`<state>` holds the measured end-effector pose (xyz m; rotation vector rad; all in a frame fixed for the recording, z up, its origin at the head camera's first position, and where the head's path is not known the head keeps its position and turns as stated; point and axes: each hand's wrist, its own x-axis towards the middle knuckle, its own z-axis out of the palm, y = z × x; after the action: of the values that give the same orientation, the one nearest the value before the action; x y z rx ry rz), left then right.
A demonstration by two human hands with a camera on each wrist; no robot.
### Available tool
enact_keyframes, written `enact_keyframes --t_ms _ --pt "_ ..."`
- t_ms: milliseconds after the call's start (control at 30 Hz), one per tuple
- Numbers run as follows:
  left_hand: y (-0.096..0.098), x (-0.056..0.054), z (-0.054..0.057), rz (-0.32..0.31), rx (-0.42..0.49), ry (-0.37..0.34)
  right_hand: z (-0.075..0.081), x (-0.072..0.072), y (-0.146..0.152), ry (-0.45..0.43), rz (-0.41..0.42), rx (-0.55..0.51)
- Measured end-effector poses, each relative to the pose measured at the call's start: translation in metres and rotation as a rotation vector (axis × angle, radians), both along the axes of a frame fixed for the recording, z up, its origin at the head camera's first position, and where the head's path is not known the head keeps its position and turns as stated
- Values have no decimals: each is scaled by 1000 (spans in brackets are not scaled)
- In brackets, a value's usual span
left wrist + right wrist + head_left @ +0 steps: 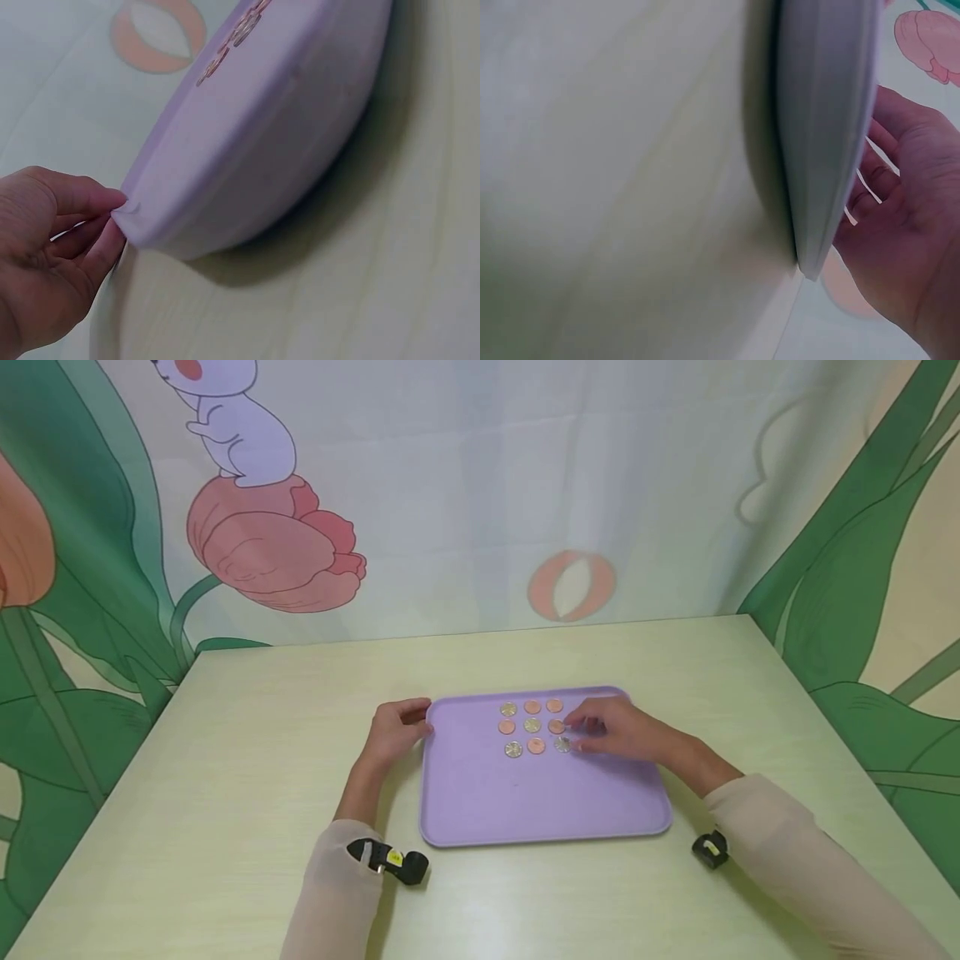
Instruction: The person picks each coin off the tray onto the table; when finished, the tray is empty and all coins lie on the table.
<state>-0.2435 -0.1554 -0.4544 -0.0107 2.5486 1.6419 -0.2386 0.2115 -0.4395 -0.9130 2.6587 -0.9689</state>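
Note:
A lilac tray (480, 810) lies on the table, and several coins are laid out in rows on its far half. Some coins are copper-coloured, like the one in the near row (536, 746); others are silvery or pale gold, like the middle one (532, 725). My left hand (396, 731) pinches the tray's far left corner, thumb and fingers on the rim in the left wrist view. Over the tray's right side, my right hand (618, 728) has its fingertips beside the rightmost copper coin (557, 727) and the silvery coin (562, 744), fingers loosely bent.
The pale wood-patterned table (262, 760) extends around the tray. Behind it hangs a printed curtain (450, 510) with flowers and leaves. Wrist cameras sit on the left sleeve (322, 877) and right sleeve (810, 852).

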Motion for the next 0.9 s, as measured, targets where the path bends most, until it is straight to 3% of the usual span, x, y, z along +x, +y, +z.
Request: enact_keyframes --t_ms 467,700,900 --pt "4 2 3 123 -52 -59 -4 -1 -4 6 21 10" --pt "3 5 3 170 63 -86 -3 -1 -6 -15 11 3" --pt "4 4 1 196 94 -104 -4 -1 -7 -23 23 -11"
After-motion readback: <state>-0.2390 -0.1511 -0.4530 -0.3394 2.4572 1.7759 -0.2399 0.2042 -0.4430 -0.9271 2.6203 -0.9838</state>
